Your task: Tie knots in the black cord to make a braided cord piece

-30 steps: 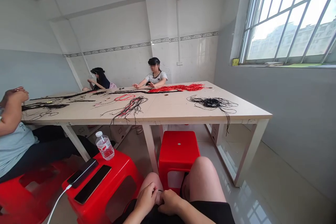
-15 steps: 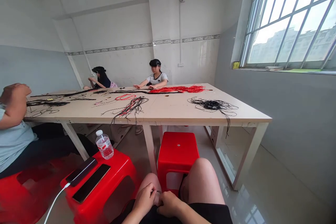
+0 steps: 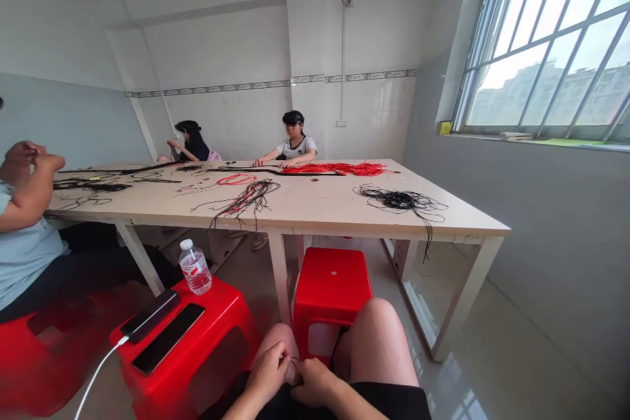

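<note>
My left hand (image 3: 268, 369) is closed above my lap, with thumb and fingers pinched together. My right hand (image 3: 314, 382) is closed beside it, fingers curled inward and largely hidden. A short dark curve of thin black cord (image 3: 294, 361) shows in the small gap between the hands, against my leg. Its ends are hidden by my fingers. Both hands are low, between my knees and just in front of a red plastic stool (image 3: 333, 279).
Black cords (image 3: 398, 199), a black-and-red cord bundle (image 3: 246, 202) and red cords (image 3: 335, 169) lie on the long table (image 3: 315, 210). A left stool (image 3: 221, 305) bears a water bottle (image 3: 195, 269), phone (image 3: 168, 338) and power bank (image 3: 150, 316). Co-workers sit left and across.
My hands keep almost the same pose, close together. The view has shifted slightly. The co-worker across the table has drawn their hands nearer together, and the left co-worker's raised hands have shifted.
</note>
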{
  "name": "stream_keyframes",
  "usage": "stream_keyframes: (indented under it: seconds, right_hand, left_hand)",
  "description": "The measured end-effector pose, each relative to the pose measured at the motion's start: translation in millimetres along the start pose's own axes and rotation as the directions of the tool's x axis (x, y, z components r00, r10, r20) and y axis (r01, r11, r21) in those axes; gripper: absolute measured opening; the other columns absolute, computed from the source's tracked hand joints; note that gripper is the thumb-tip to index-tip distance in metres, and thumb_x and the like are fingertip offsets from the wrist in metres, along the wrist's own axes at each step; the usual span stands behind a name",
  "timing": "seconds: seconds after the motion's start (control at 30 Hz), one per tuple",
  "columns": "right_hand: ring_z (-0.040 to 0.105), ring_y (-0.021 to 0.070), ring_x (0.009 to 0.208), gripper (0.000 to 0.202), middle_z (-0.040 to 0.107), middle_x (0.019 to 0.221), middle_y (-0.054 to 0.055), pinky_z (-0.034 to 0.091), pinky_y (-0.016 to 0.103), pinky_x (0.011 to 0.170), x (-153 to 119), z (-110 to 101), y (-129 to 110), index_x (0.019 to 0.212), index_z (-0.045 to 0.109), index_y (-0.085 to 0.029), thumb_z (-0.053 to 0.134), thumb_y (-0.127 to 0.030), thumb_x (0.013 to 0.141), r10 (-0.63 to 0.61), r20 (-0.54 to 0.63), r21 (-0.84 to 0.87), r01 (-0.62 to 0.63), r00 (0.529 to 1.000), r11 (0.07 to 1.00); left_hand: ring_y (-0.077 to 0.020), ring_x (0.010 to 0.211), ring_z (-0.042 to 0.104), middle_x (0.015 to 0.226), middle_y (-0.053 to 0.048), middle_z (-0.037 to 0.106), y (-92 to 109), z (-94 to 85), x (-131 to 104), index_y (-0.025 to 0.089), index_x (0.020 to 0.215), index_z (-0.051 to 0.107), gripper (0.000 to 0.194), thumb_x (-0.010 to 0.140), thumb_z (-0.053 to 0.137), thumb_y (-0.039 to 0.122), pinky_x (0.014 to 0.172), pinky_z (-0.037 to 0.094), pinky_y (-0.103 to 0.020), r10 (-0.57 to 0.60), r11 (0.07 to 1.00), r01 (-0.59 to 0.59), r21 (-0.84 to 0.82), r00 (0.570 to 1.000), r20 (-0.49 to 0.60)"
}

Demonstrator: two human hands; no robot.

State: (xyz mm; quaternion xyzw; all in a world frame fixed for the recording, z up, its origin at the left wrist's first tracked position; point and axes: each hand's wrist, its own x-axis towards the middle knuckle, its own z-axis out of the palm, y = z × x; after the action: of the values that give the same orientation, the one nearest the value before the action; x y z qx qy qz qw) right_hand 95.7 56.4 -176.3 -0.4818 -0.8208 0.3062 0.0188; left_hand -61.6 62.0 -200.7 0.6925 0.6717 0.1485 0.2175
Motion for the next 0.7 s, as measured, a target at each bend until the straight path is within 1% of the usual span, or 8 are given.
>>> stream_keyframes:
  seconds: [0.23,0.4,0.53,0.7]
  right_hand:
    - [0.069,0.0211,0.08,0.031,0.075,0.088,0.004,0.046,0.022,0.062,-0.9,-1.9,-1.5,0.088,0.076,-0.021,0.053,-0.018,0.066,-0.002,0.001,-0.012,0.002,1.0,1.0]
    - [0.069,0.0211,0.08,0.029,0.075,0.085,0.004,0.046,0.022,0.064,0.1,-0.1,-0.8,0.086,0.076,-0.021,0.054,-0.018,0.067,-0.008,0.005,-0.014,0.008,1.0,1.0]
    - [0.069,0.0222,0.079,0.028,0.075,0.087,0.005,0.046,0.023,0.063,-0.3,-0.2,0.6,0.086,0.076,-0.02,0.055,-0.02,0.066,-0.026,0.001,-0.016,0.026,1.0,1.0]
    - [0.069,0.0221,0.084,0.03,0.075,0.089,0.005,0.046,0.023,0.066,-0.2,-0.9,1.7,0.087,0.076,-0.021,0.054,-0.019,0.067,-0.045,-0.009,-0.015,0.045,0.999,0.999]
  left_hand:
    - [-0.0132,0.076,0.059,0.078,0.0,0.066,3.8,-2.0,-0.4,0.019,0.079,0.057,0.013,0.083,0.045,0.017,0.064,0.035,-0.021,-0.015,1.0,0.015,0.002,1.0,-0.003]
    - [-0.0122,0.078,0.06,0.079,0.001,0.066,6.3,-4.0,-2.6,0.02,0.08,0.059,0.013,0.084,0.046,0.017,0.066,0.035,-0.02,-0.028,1.0,0.028,0.0,1.0,0.002]
    - [-0.0124,0.079,0.06,0.08,0.0,0.066,3.8,-1.7,-2.5,0.019,0.079,0.058,0.012,0.083,0.047,0.016,0.066,0.035,-0.02,-0.01,1.0,0.01,-0.017,1.0,-0.004]
    - [-0.0133,0.077,0.06,0.079,-0.001,0.067,4.5,-0.9,-2.3,0.019,0.077,0.057,0.013,0.083,0.046,0.017,0.065,0.036,-0.021,0.005,1.0,-0.005,-0.016,1.0,-0.014]
